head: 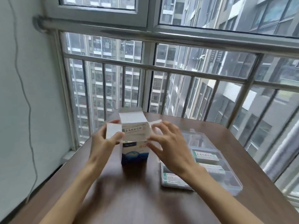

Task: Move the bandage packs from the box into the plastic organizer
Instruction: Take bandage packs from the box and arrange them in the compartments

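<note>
One dark brown wooden table (137, 196) before you carries a clear plastic organizer (226, 173) at right, with white-and-green bandage packs (205, 155) lying in its compartments, and just beside it at left an upright blue-and-white cardboard box (135, 153), flaps raised, more packs showing at its mouth. Your left hand (103, 143) pinches the box's white left flap (113, 132). Your right hand (169, 144) hovers blurred by the right flap, fingers spread and relaxed, grasping nothing.
</note>
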Available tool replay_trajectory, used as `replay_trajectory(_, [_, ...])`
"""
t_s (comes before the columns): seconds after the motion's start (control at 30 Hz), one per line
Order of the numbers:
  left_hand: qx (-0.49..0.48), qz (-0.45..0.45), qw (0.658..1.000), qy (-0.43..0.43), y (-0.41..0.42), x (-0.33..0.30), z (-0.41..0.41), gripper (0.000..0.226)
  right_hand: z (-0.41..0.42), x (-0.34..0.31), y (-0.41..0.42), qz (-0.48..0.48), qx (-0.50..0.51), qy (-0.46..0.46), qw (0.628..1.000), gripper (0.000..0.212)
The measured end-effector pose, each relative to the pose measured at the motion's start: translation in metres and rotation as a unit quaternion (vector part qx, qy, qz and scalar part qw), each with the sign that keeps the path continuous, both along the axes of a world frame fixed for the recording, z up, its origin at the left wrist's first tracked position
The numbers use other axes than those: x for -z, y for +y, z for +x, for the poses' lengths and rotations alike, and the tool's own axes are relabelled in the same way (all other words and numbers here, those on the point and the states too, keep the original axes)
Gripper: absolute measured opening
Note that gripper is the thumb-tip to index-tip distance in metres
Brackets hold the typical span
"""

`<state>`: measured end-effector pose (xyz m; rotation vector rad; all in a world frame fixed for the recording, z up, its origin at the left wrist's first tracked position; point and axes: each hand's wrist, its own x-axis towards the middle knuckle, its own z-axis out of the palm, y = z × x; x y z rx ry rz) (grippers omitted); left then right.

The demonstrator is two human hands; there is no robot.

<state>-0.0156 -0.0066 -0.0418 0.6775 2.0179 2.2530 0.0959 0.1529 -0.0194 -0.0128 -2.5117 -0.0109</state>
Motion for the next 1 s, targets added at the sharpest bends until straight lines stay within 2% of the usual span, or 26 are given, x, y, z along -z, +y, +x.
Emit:
replay_trajectory(0.03, [-0.007, 0.009, 1.0, 0.022, -0.002, 0.0, 0.002, 0.038, 0.003, 0.004, 0.002, 0.005, -0.004, 0.006, 1.0, 0.006])
replay_trajectory(0.1, [-0.003, 0.015, 0.998, 0.068, -0.003, -0.001, 0.01, 0.036, 0.009, 0.013, 0.003, 0.02, -0.01, 0.008, 1.0, 0.016])
replay_trajectory(0.2, [-0.009, 0.033, 0.995, 0.094, -0.003, -0.001, 0.014, 0.022, 0.018, 0.015, -0.001, 0.025, -0.021, 0.058, 0.998, 0.029])
replay_trajectory(0.27, [-0.012, 0.039, 0.993, 0.111, -0.004, 0.001, 0.014, 0.015, 0.018, 0.009, -0.009, 0.001, -0.039, 0.075, 0.996, 0.03])
replay_trajectory(0.33, [-0.018, 0.021, 0.99, 0.135, -0.006, 0.003, 0.016, 0.022, 0.012, 0.0, -0.018, -0.025, -0.044, 0.042, 0.998, 0.029])
replay_trajectory(0.47, [-0.029, -0.002, 0.986, 0.166, -0.006, 0.005, 0.02, 0.026, -0.009, -0.017, -0.033, -0.029, -0.009, -0.13, 0.991, 0.018])
replay_trajectory(0.57, [-0.041, -0.001, 0.986, 0.159, -0.006, 0.007, 0.018, 0.031, -0.027, -0.026, -0.038, 0.0, 0.013, -0.203, 0.979, 0.031])
replay_trajectory(0.67, [-0.052, -0.009, 0.986, 0.159, -0.006, 0.007, 0.019, 0.035, -0.039, -0.028, -0.041, 0.034, 0.018, -0.224, 0.974, 0.024])
replay_trajectory(0.73, [-0.053, -0.004, 0.988, 0.148, -0.007, 0.005, 0.019, 0.033, -0.043, -0.027, -0.042, 0.046, 0.018, -0.216, 0.975, 0.01])
replay_trajectory(0.93, [-0.05, 0.017, 0.993, 0.109, -0.006, 0.006, 0.015, 0.03, -0.046, -0.025, -0.044, 0.026, 0.015, -0.209, 0.977, 0.008])
replay_trajectory(1.0, [-0.047, 0.019, 0.994, 0.097, -0.007, 0.007, 0.014, 0.029, -0.049, -0.025, -0.045, 0.05, 0.016, -0.219, 0.974, 0.008])
